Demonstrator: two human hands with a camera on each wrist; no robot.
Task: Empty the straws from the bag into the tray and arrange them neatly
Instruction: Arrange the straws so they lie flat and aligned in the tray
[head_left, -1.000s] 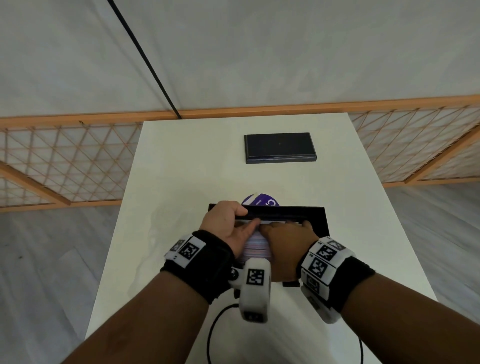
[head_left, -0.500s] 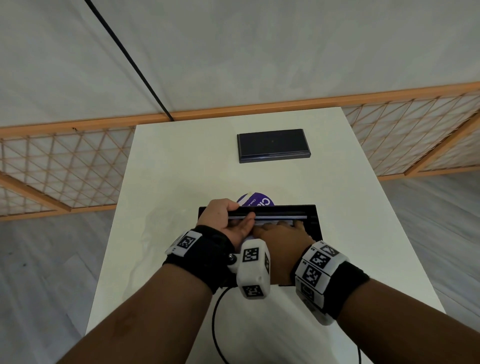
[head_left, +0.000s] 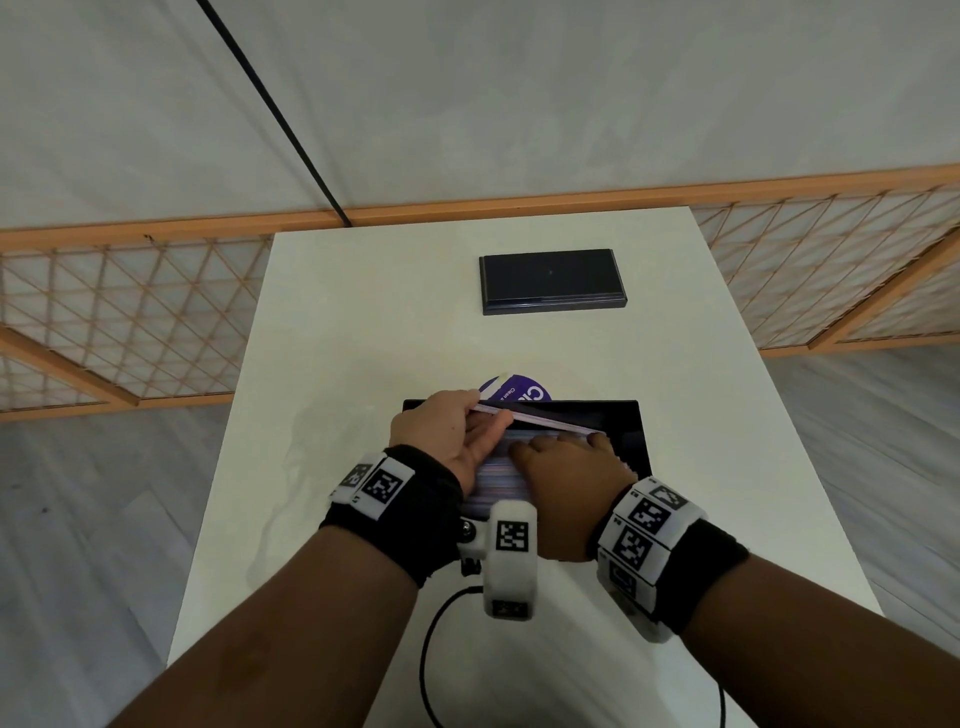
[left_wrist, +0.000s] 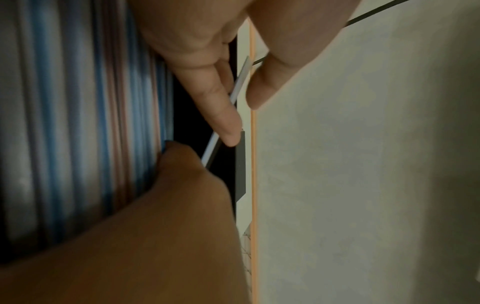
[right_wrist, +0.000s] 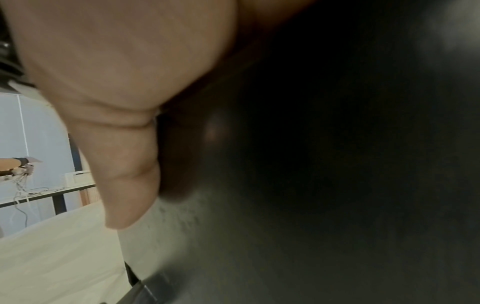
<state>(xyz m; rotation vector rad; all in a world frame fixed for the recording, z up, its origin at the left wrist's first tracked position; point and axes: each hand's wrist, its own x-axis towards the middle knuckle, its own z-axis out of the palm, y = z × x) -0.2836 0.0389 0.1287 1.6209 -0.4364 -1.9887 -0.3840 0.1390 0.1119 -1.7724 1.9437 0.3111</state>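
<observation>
A black tray (head_left: 630, 427) lies near me on the white table, filled with striped straws (head_left: 493, 475) laid side by side; the left wrist view shows these straws (left_wrist: 78, 123) as blue, white and brown. My left hand (head_left: 488, 415) pinches the left end of one pale straw (head_left: 545, 421), which slants across the tray's far side. In the left wrist view that hand (left_wrist: 242, 121) holds this straw (left_wrist: 240, 82) between finger and thumb. My right hand (head_left: 566, 454) lies flat on the straws, fingers straight. The purple bag (head_left: 519, 391) peeks out behind the tray.
A second black tray-like slab (head_left: 553, 283) sits at the far end of the table (head_left: 363, 322). A black cable (head_left: 428, 649) loops on the table near my wrists. The table's side edges drop to a grey floor; a wooden lattice fence stands behind.
My left hand has raised the left end of the pale straw, which now slants across the tray instead of lying along its far edge. My right hand stays on the straws.
</observation>
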